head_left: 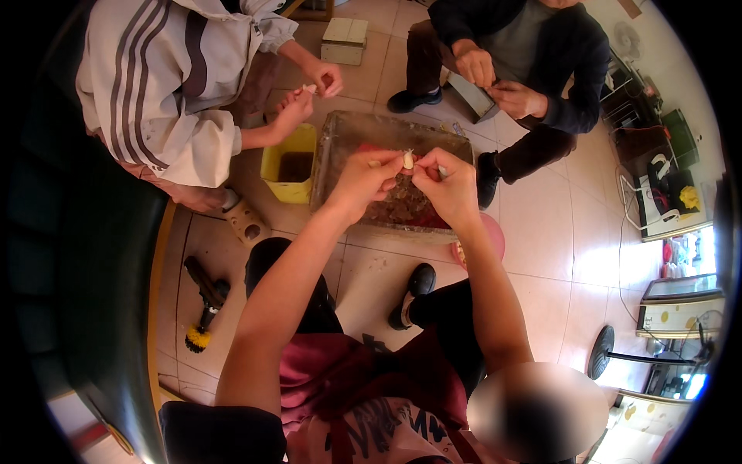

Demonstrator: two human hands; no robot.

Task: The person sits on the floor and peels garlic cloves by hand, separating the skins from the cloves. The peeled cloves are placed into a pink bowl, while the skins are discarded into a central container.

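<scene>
A small pale garlic clove (408,160) is pinched upright between the fingertips of my left hand (359,185), which is closed. Against its other side press the thumb and finger of my right hand (450,189), also closed. Both hands are over a worn, clear-sided rectangular bin (328,143). Brown, papery scraps (398,205) and something red lie inside it, partly hidden by my hands. Beyond my right forearm, a pink round basin (493,238) shows partly, with pale pieces at its edge.
A yellow bucket (277,174) with dark contents stands left of the bin. Two people sit across: one in a light striped jacket (166,85) holds a pale piece, the other handles a grey box (471,99). A yellow-bristled brush tool (199,336) lies on the left floor; a dark sofa (85,271) borders it.
</scene>
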